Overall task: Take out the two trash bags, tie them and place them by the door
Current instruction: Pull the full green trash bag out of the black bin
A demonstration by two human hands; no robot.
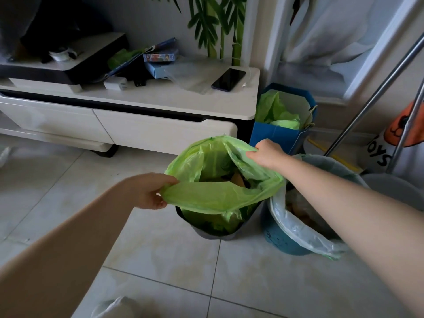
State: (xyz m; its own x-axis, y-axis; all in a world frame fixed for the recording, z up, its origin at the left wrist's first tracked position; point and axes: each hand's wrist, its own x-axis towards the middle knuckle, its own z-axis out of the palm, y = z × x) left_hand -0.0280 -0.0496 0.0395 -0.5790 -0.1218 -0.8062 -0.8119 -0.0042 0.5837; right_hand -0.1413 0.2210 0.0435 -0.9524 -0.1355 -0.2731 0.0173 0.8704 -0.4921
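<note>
A green trash bag (213,196) sits in a grey bin (218,235) on the floor, its rim pulled up off the bin. My left hand (149,191) pinches the near-left edge of that rim. My right hand (267,154) grips the far-right edge. Rubbish shows inside the bag. To the right stands a blue bin (280,239) lined with a whitish translucent trash bag (298,228), partly hidden under my right forearm.
A white TV cabinet (137,115) with a phone (228,79) and boxes stands behind the bins. A blue paper bag (278,136) stuffed with green plastic is at its right end. Metal poles (367,102) and a "Toys" container (385,145) crowd the right.
</note>
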